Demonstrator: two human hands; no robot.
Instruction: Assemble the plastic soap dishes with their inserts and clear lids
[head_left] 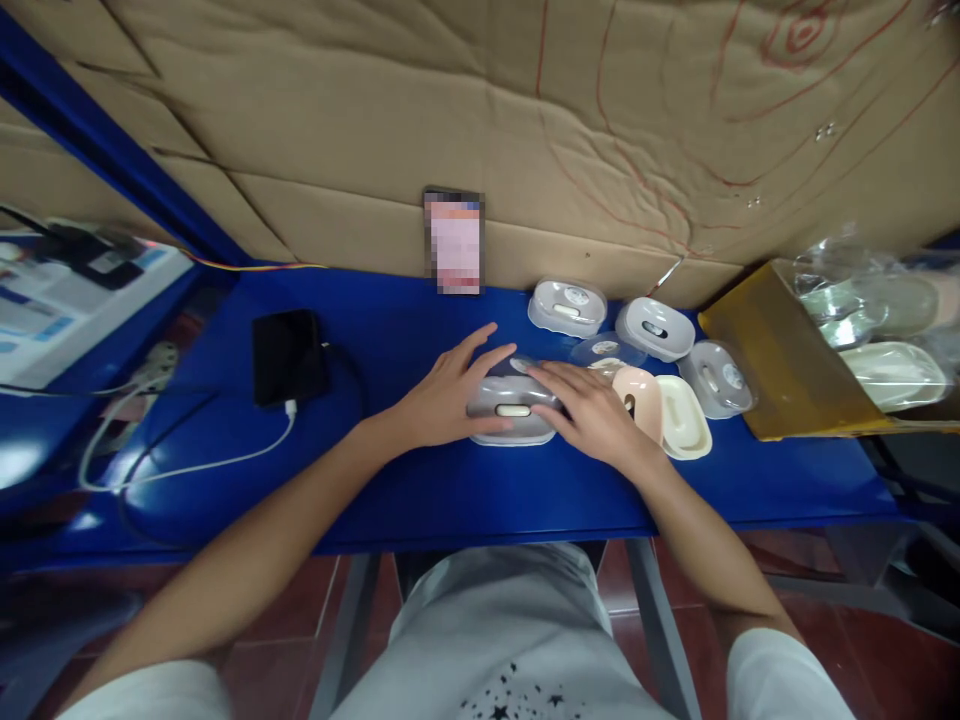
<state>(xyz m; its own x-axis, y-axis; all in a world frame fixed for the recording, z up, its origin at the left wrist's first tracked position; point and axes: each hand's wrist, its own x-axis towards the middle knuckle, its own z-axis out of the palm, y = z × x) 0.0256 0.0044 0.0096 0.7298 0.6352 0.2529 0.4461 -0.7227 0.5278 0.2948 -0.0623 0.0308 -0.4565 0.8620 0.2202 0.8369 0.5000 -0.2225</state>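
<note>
Blue table [480, 500]; left hand [439, 400], right hand [596, 410], grip wide, on lidded dish [514, 396]; box [795, 365] holds bagged dishes [892, 375].

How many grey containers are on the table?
4: a grey container between the left hand and right hand, two by the cardboard, one beside the box. Some may be hidden.

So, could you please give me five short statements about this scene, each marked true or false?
1. The front grey dish sits between the left hand and right hand. True.
2. The phone lies flat. False: it stands against the cardboard.
3. A white cable meets the black device. True.
4. The peach dish is beside that device. False: it is beside the cream dish.
5. The right-hand box holds dishes. True.
</note>
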